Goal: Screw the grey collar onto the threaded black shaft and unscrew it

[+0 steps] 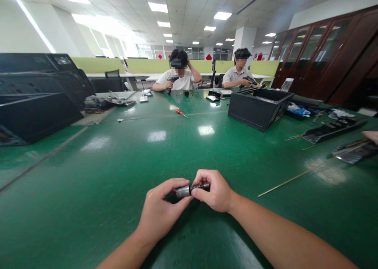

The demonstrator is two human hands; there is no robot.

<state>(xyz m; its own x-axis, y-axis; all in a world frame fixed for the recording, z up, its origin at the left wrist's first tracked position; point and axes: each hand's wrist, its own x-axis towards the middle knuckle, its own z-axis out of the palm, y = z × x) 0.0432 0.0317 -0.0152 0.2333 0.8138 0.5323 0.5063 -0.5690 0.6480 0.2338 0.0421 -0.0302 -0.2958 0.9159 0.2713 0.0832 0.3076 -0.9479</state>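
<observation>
Both my hands meet over the near middle of the green table [118, 170]. My left hand [161, 210] pinches the grey metal end of a small cylindrical part [183, 191]. My right hand [214, 190] grips its darker rod-like end [201, 187] with curled fingers. The part lies roughly level, just above the tabletop.
A black open box [258, 107] stands at right centre. Black equipment cases [35, 100] are stacked at the left. An orange-handled screwdriver [180, 113] lies farther back. Thin rods [285, 183] and black metal strips [332, 130] lie at right. Two people sit at the far side holding tools.
</observation>
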